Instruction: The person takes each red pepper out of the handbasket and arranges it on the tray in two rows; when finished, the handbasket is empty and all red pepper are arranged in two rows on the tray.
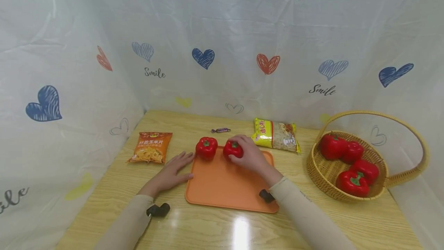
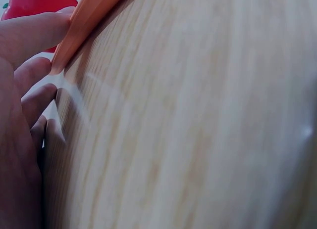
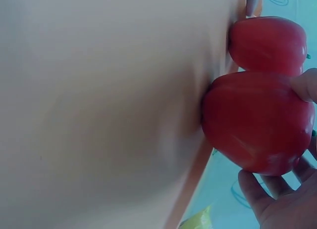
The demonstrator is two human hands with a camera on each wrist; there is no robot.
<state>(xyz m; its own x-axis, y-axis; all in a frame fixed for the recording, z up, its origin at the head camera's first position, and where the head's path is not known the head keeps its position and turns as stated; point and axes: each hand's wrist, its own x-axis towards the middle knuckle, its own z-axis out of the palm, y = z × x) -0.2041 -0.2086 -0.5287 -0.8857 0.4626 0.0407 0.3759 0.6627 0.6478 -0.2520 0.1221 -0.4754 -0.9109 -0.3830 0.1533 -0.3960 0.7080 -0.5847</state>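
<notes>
My right hand point(image 1: 250, 155) grips a red bell pepper point(image 1: 232, 150) at the far edge of the orange tray point(image 1: 225, 184). In the right wrist view that bell pepper point(image 3: 257, 122) stands on the tray, with thumb and fingers around its upper part. A second red bell pepper point(image 1: 206, 148) sits at the tray's far left corner, left of the held one. My left hand point(image 1: 171, 174) lies beside the tray's left edge with its fingers spread. Seen from the left wrist, its thumb point(image 2: 37, 33) touches the tray's rim point(image 2: 81, 28).
At the right stands a wicker basket point(image 1: 322, 180) with a tall handle, holding several red bell peppers point(image 1: 354, 183). An orange snack bag point(image 1: 151, 147) lies at the left. Behind the tray are a purple-wrapped candy point(image 1: 220, 130) and a yellow food packet point(image 1: 276, 134). A patterned curtain point(image 1: 222, 22) encloses the table.
</notes>
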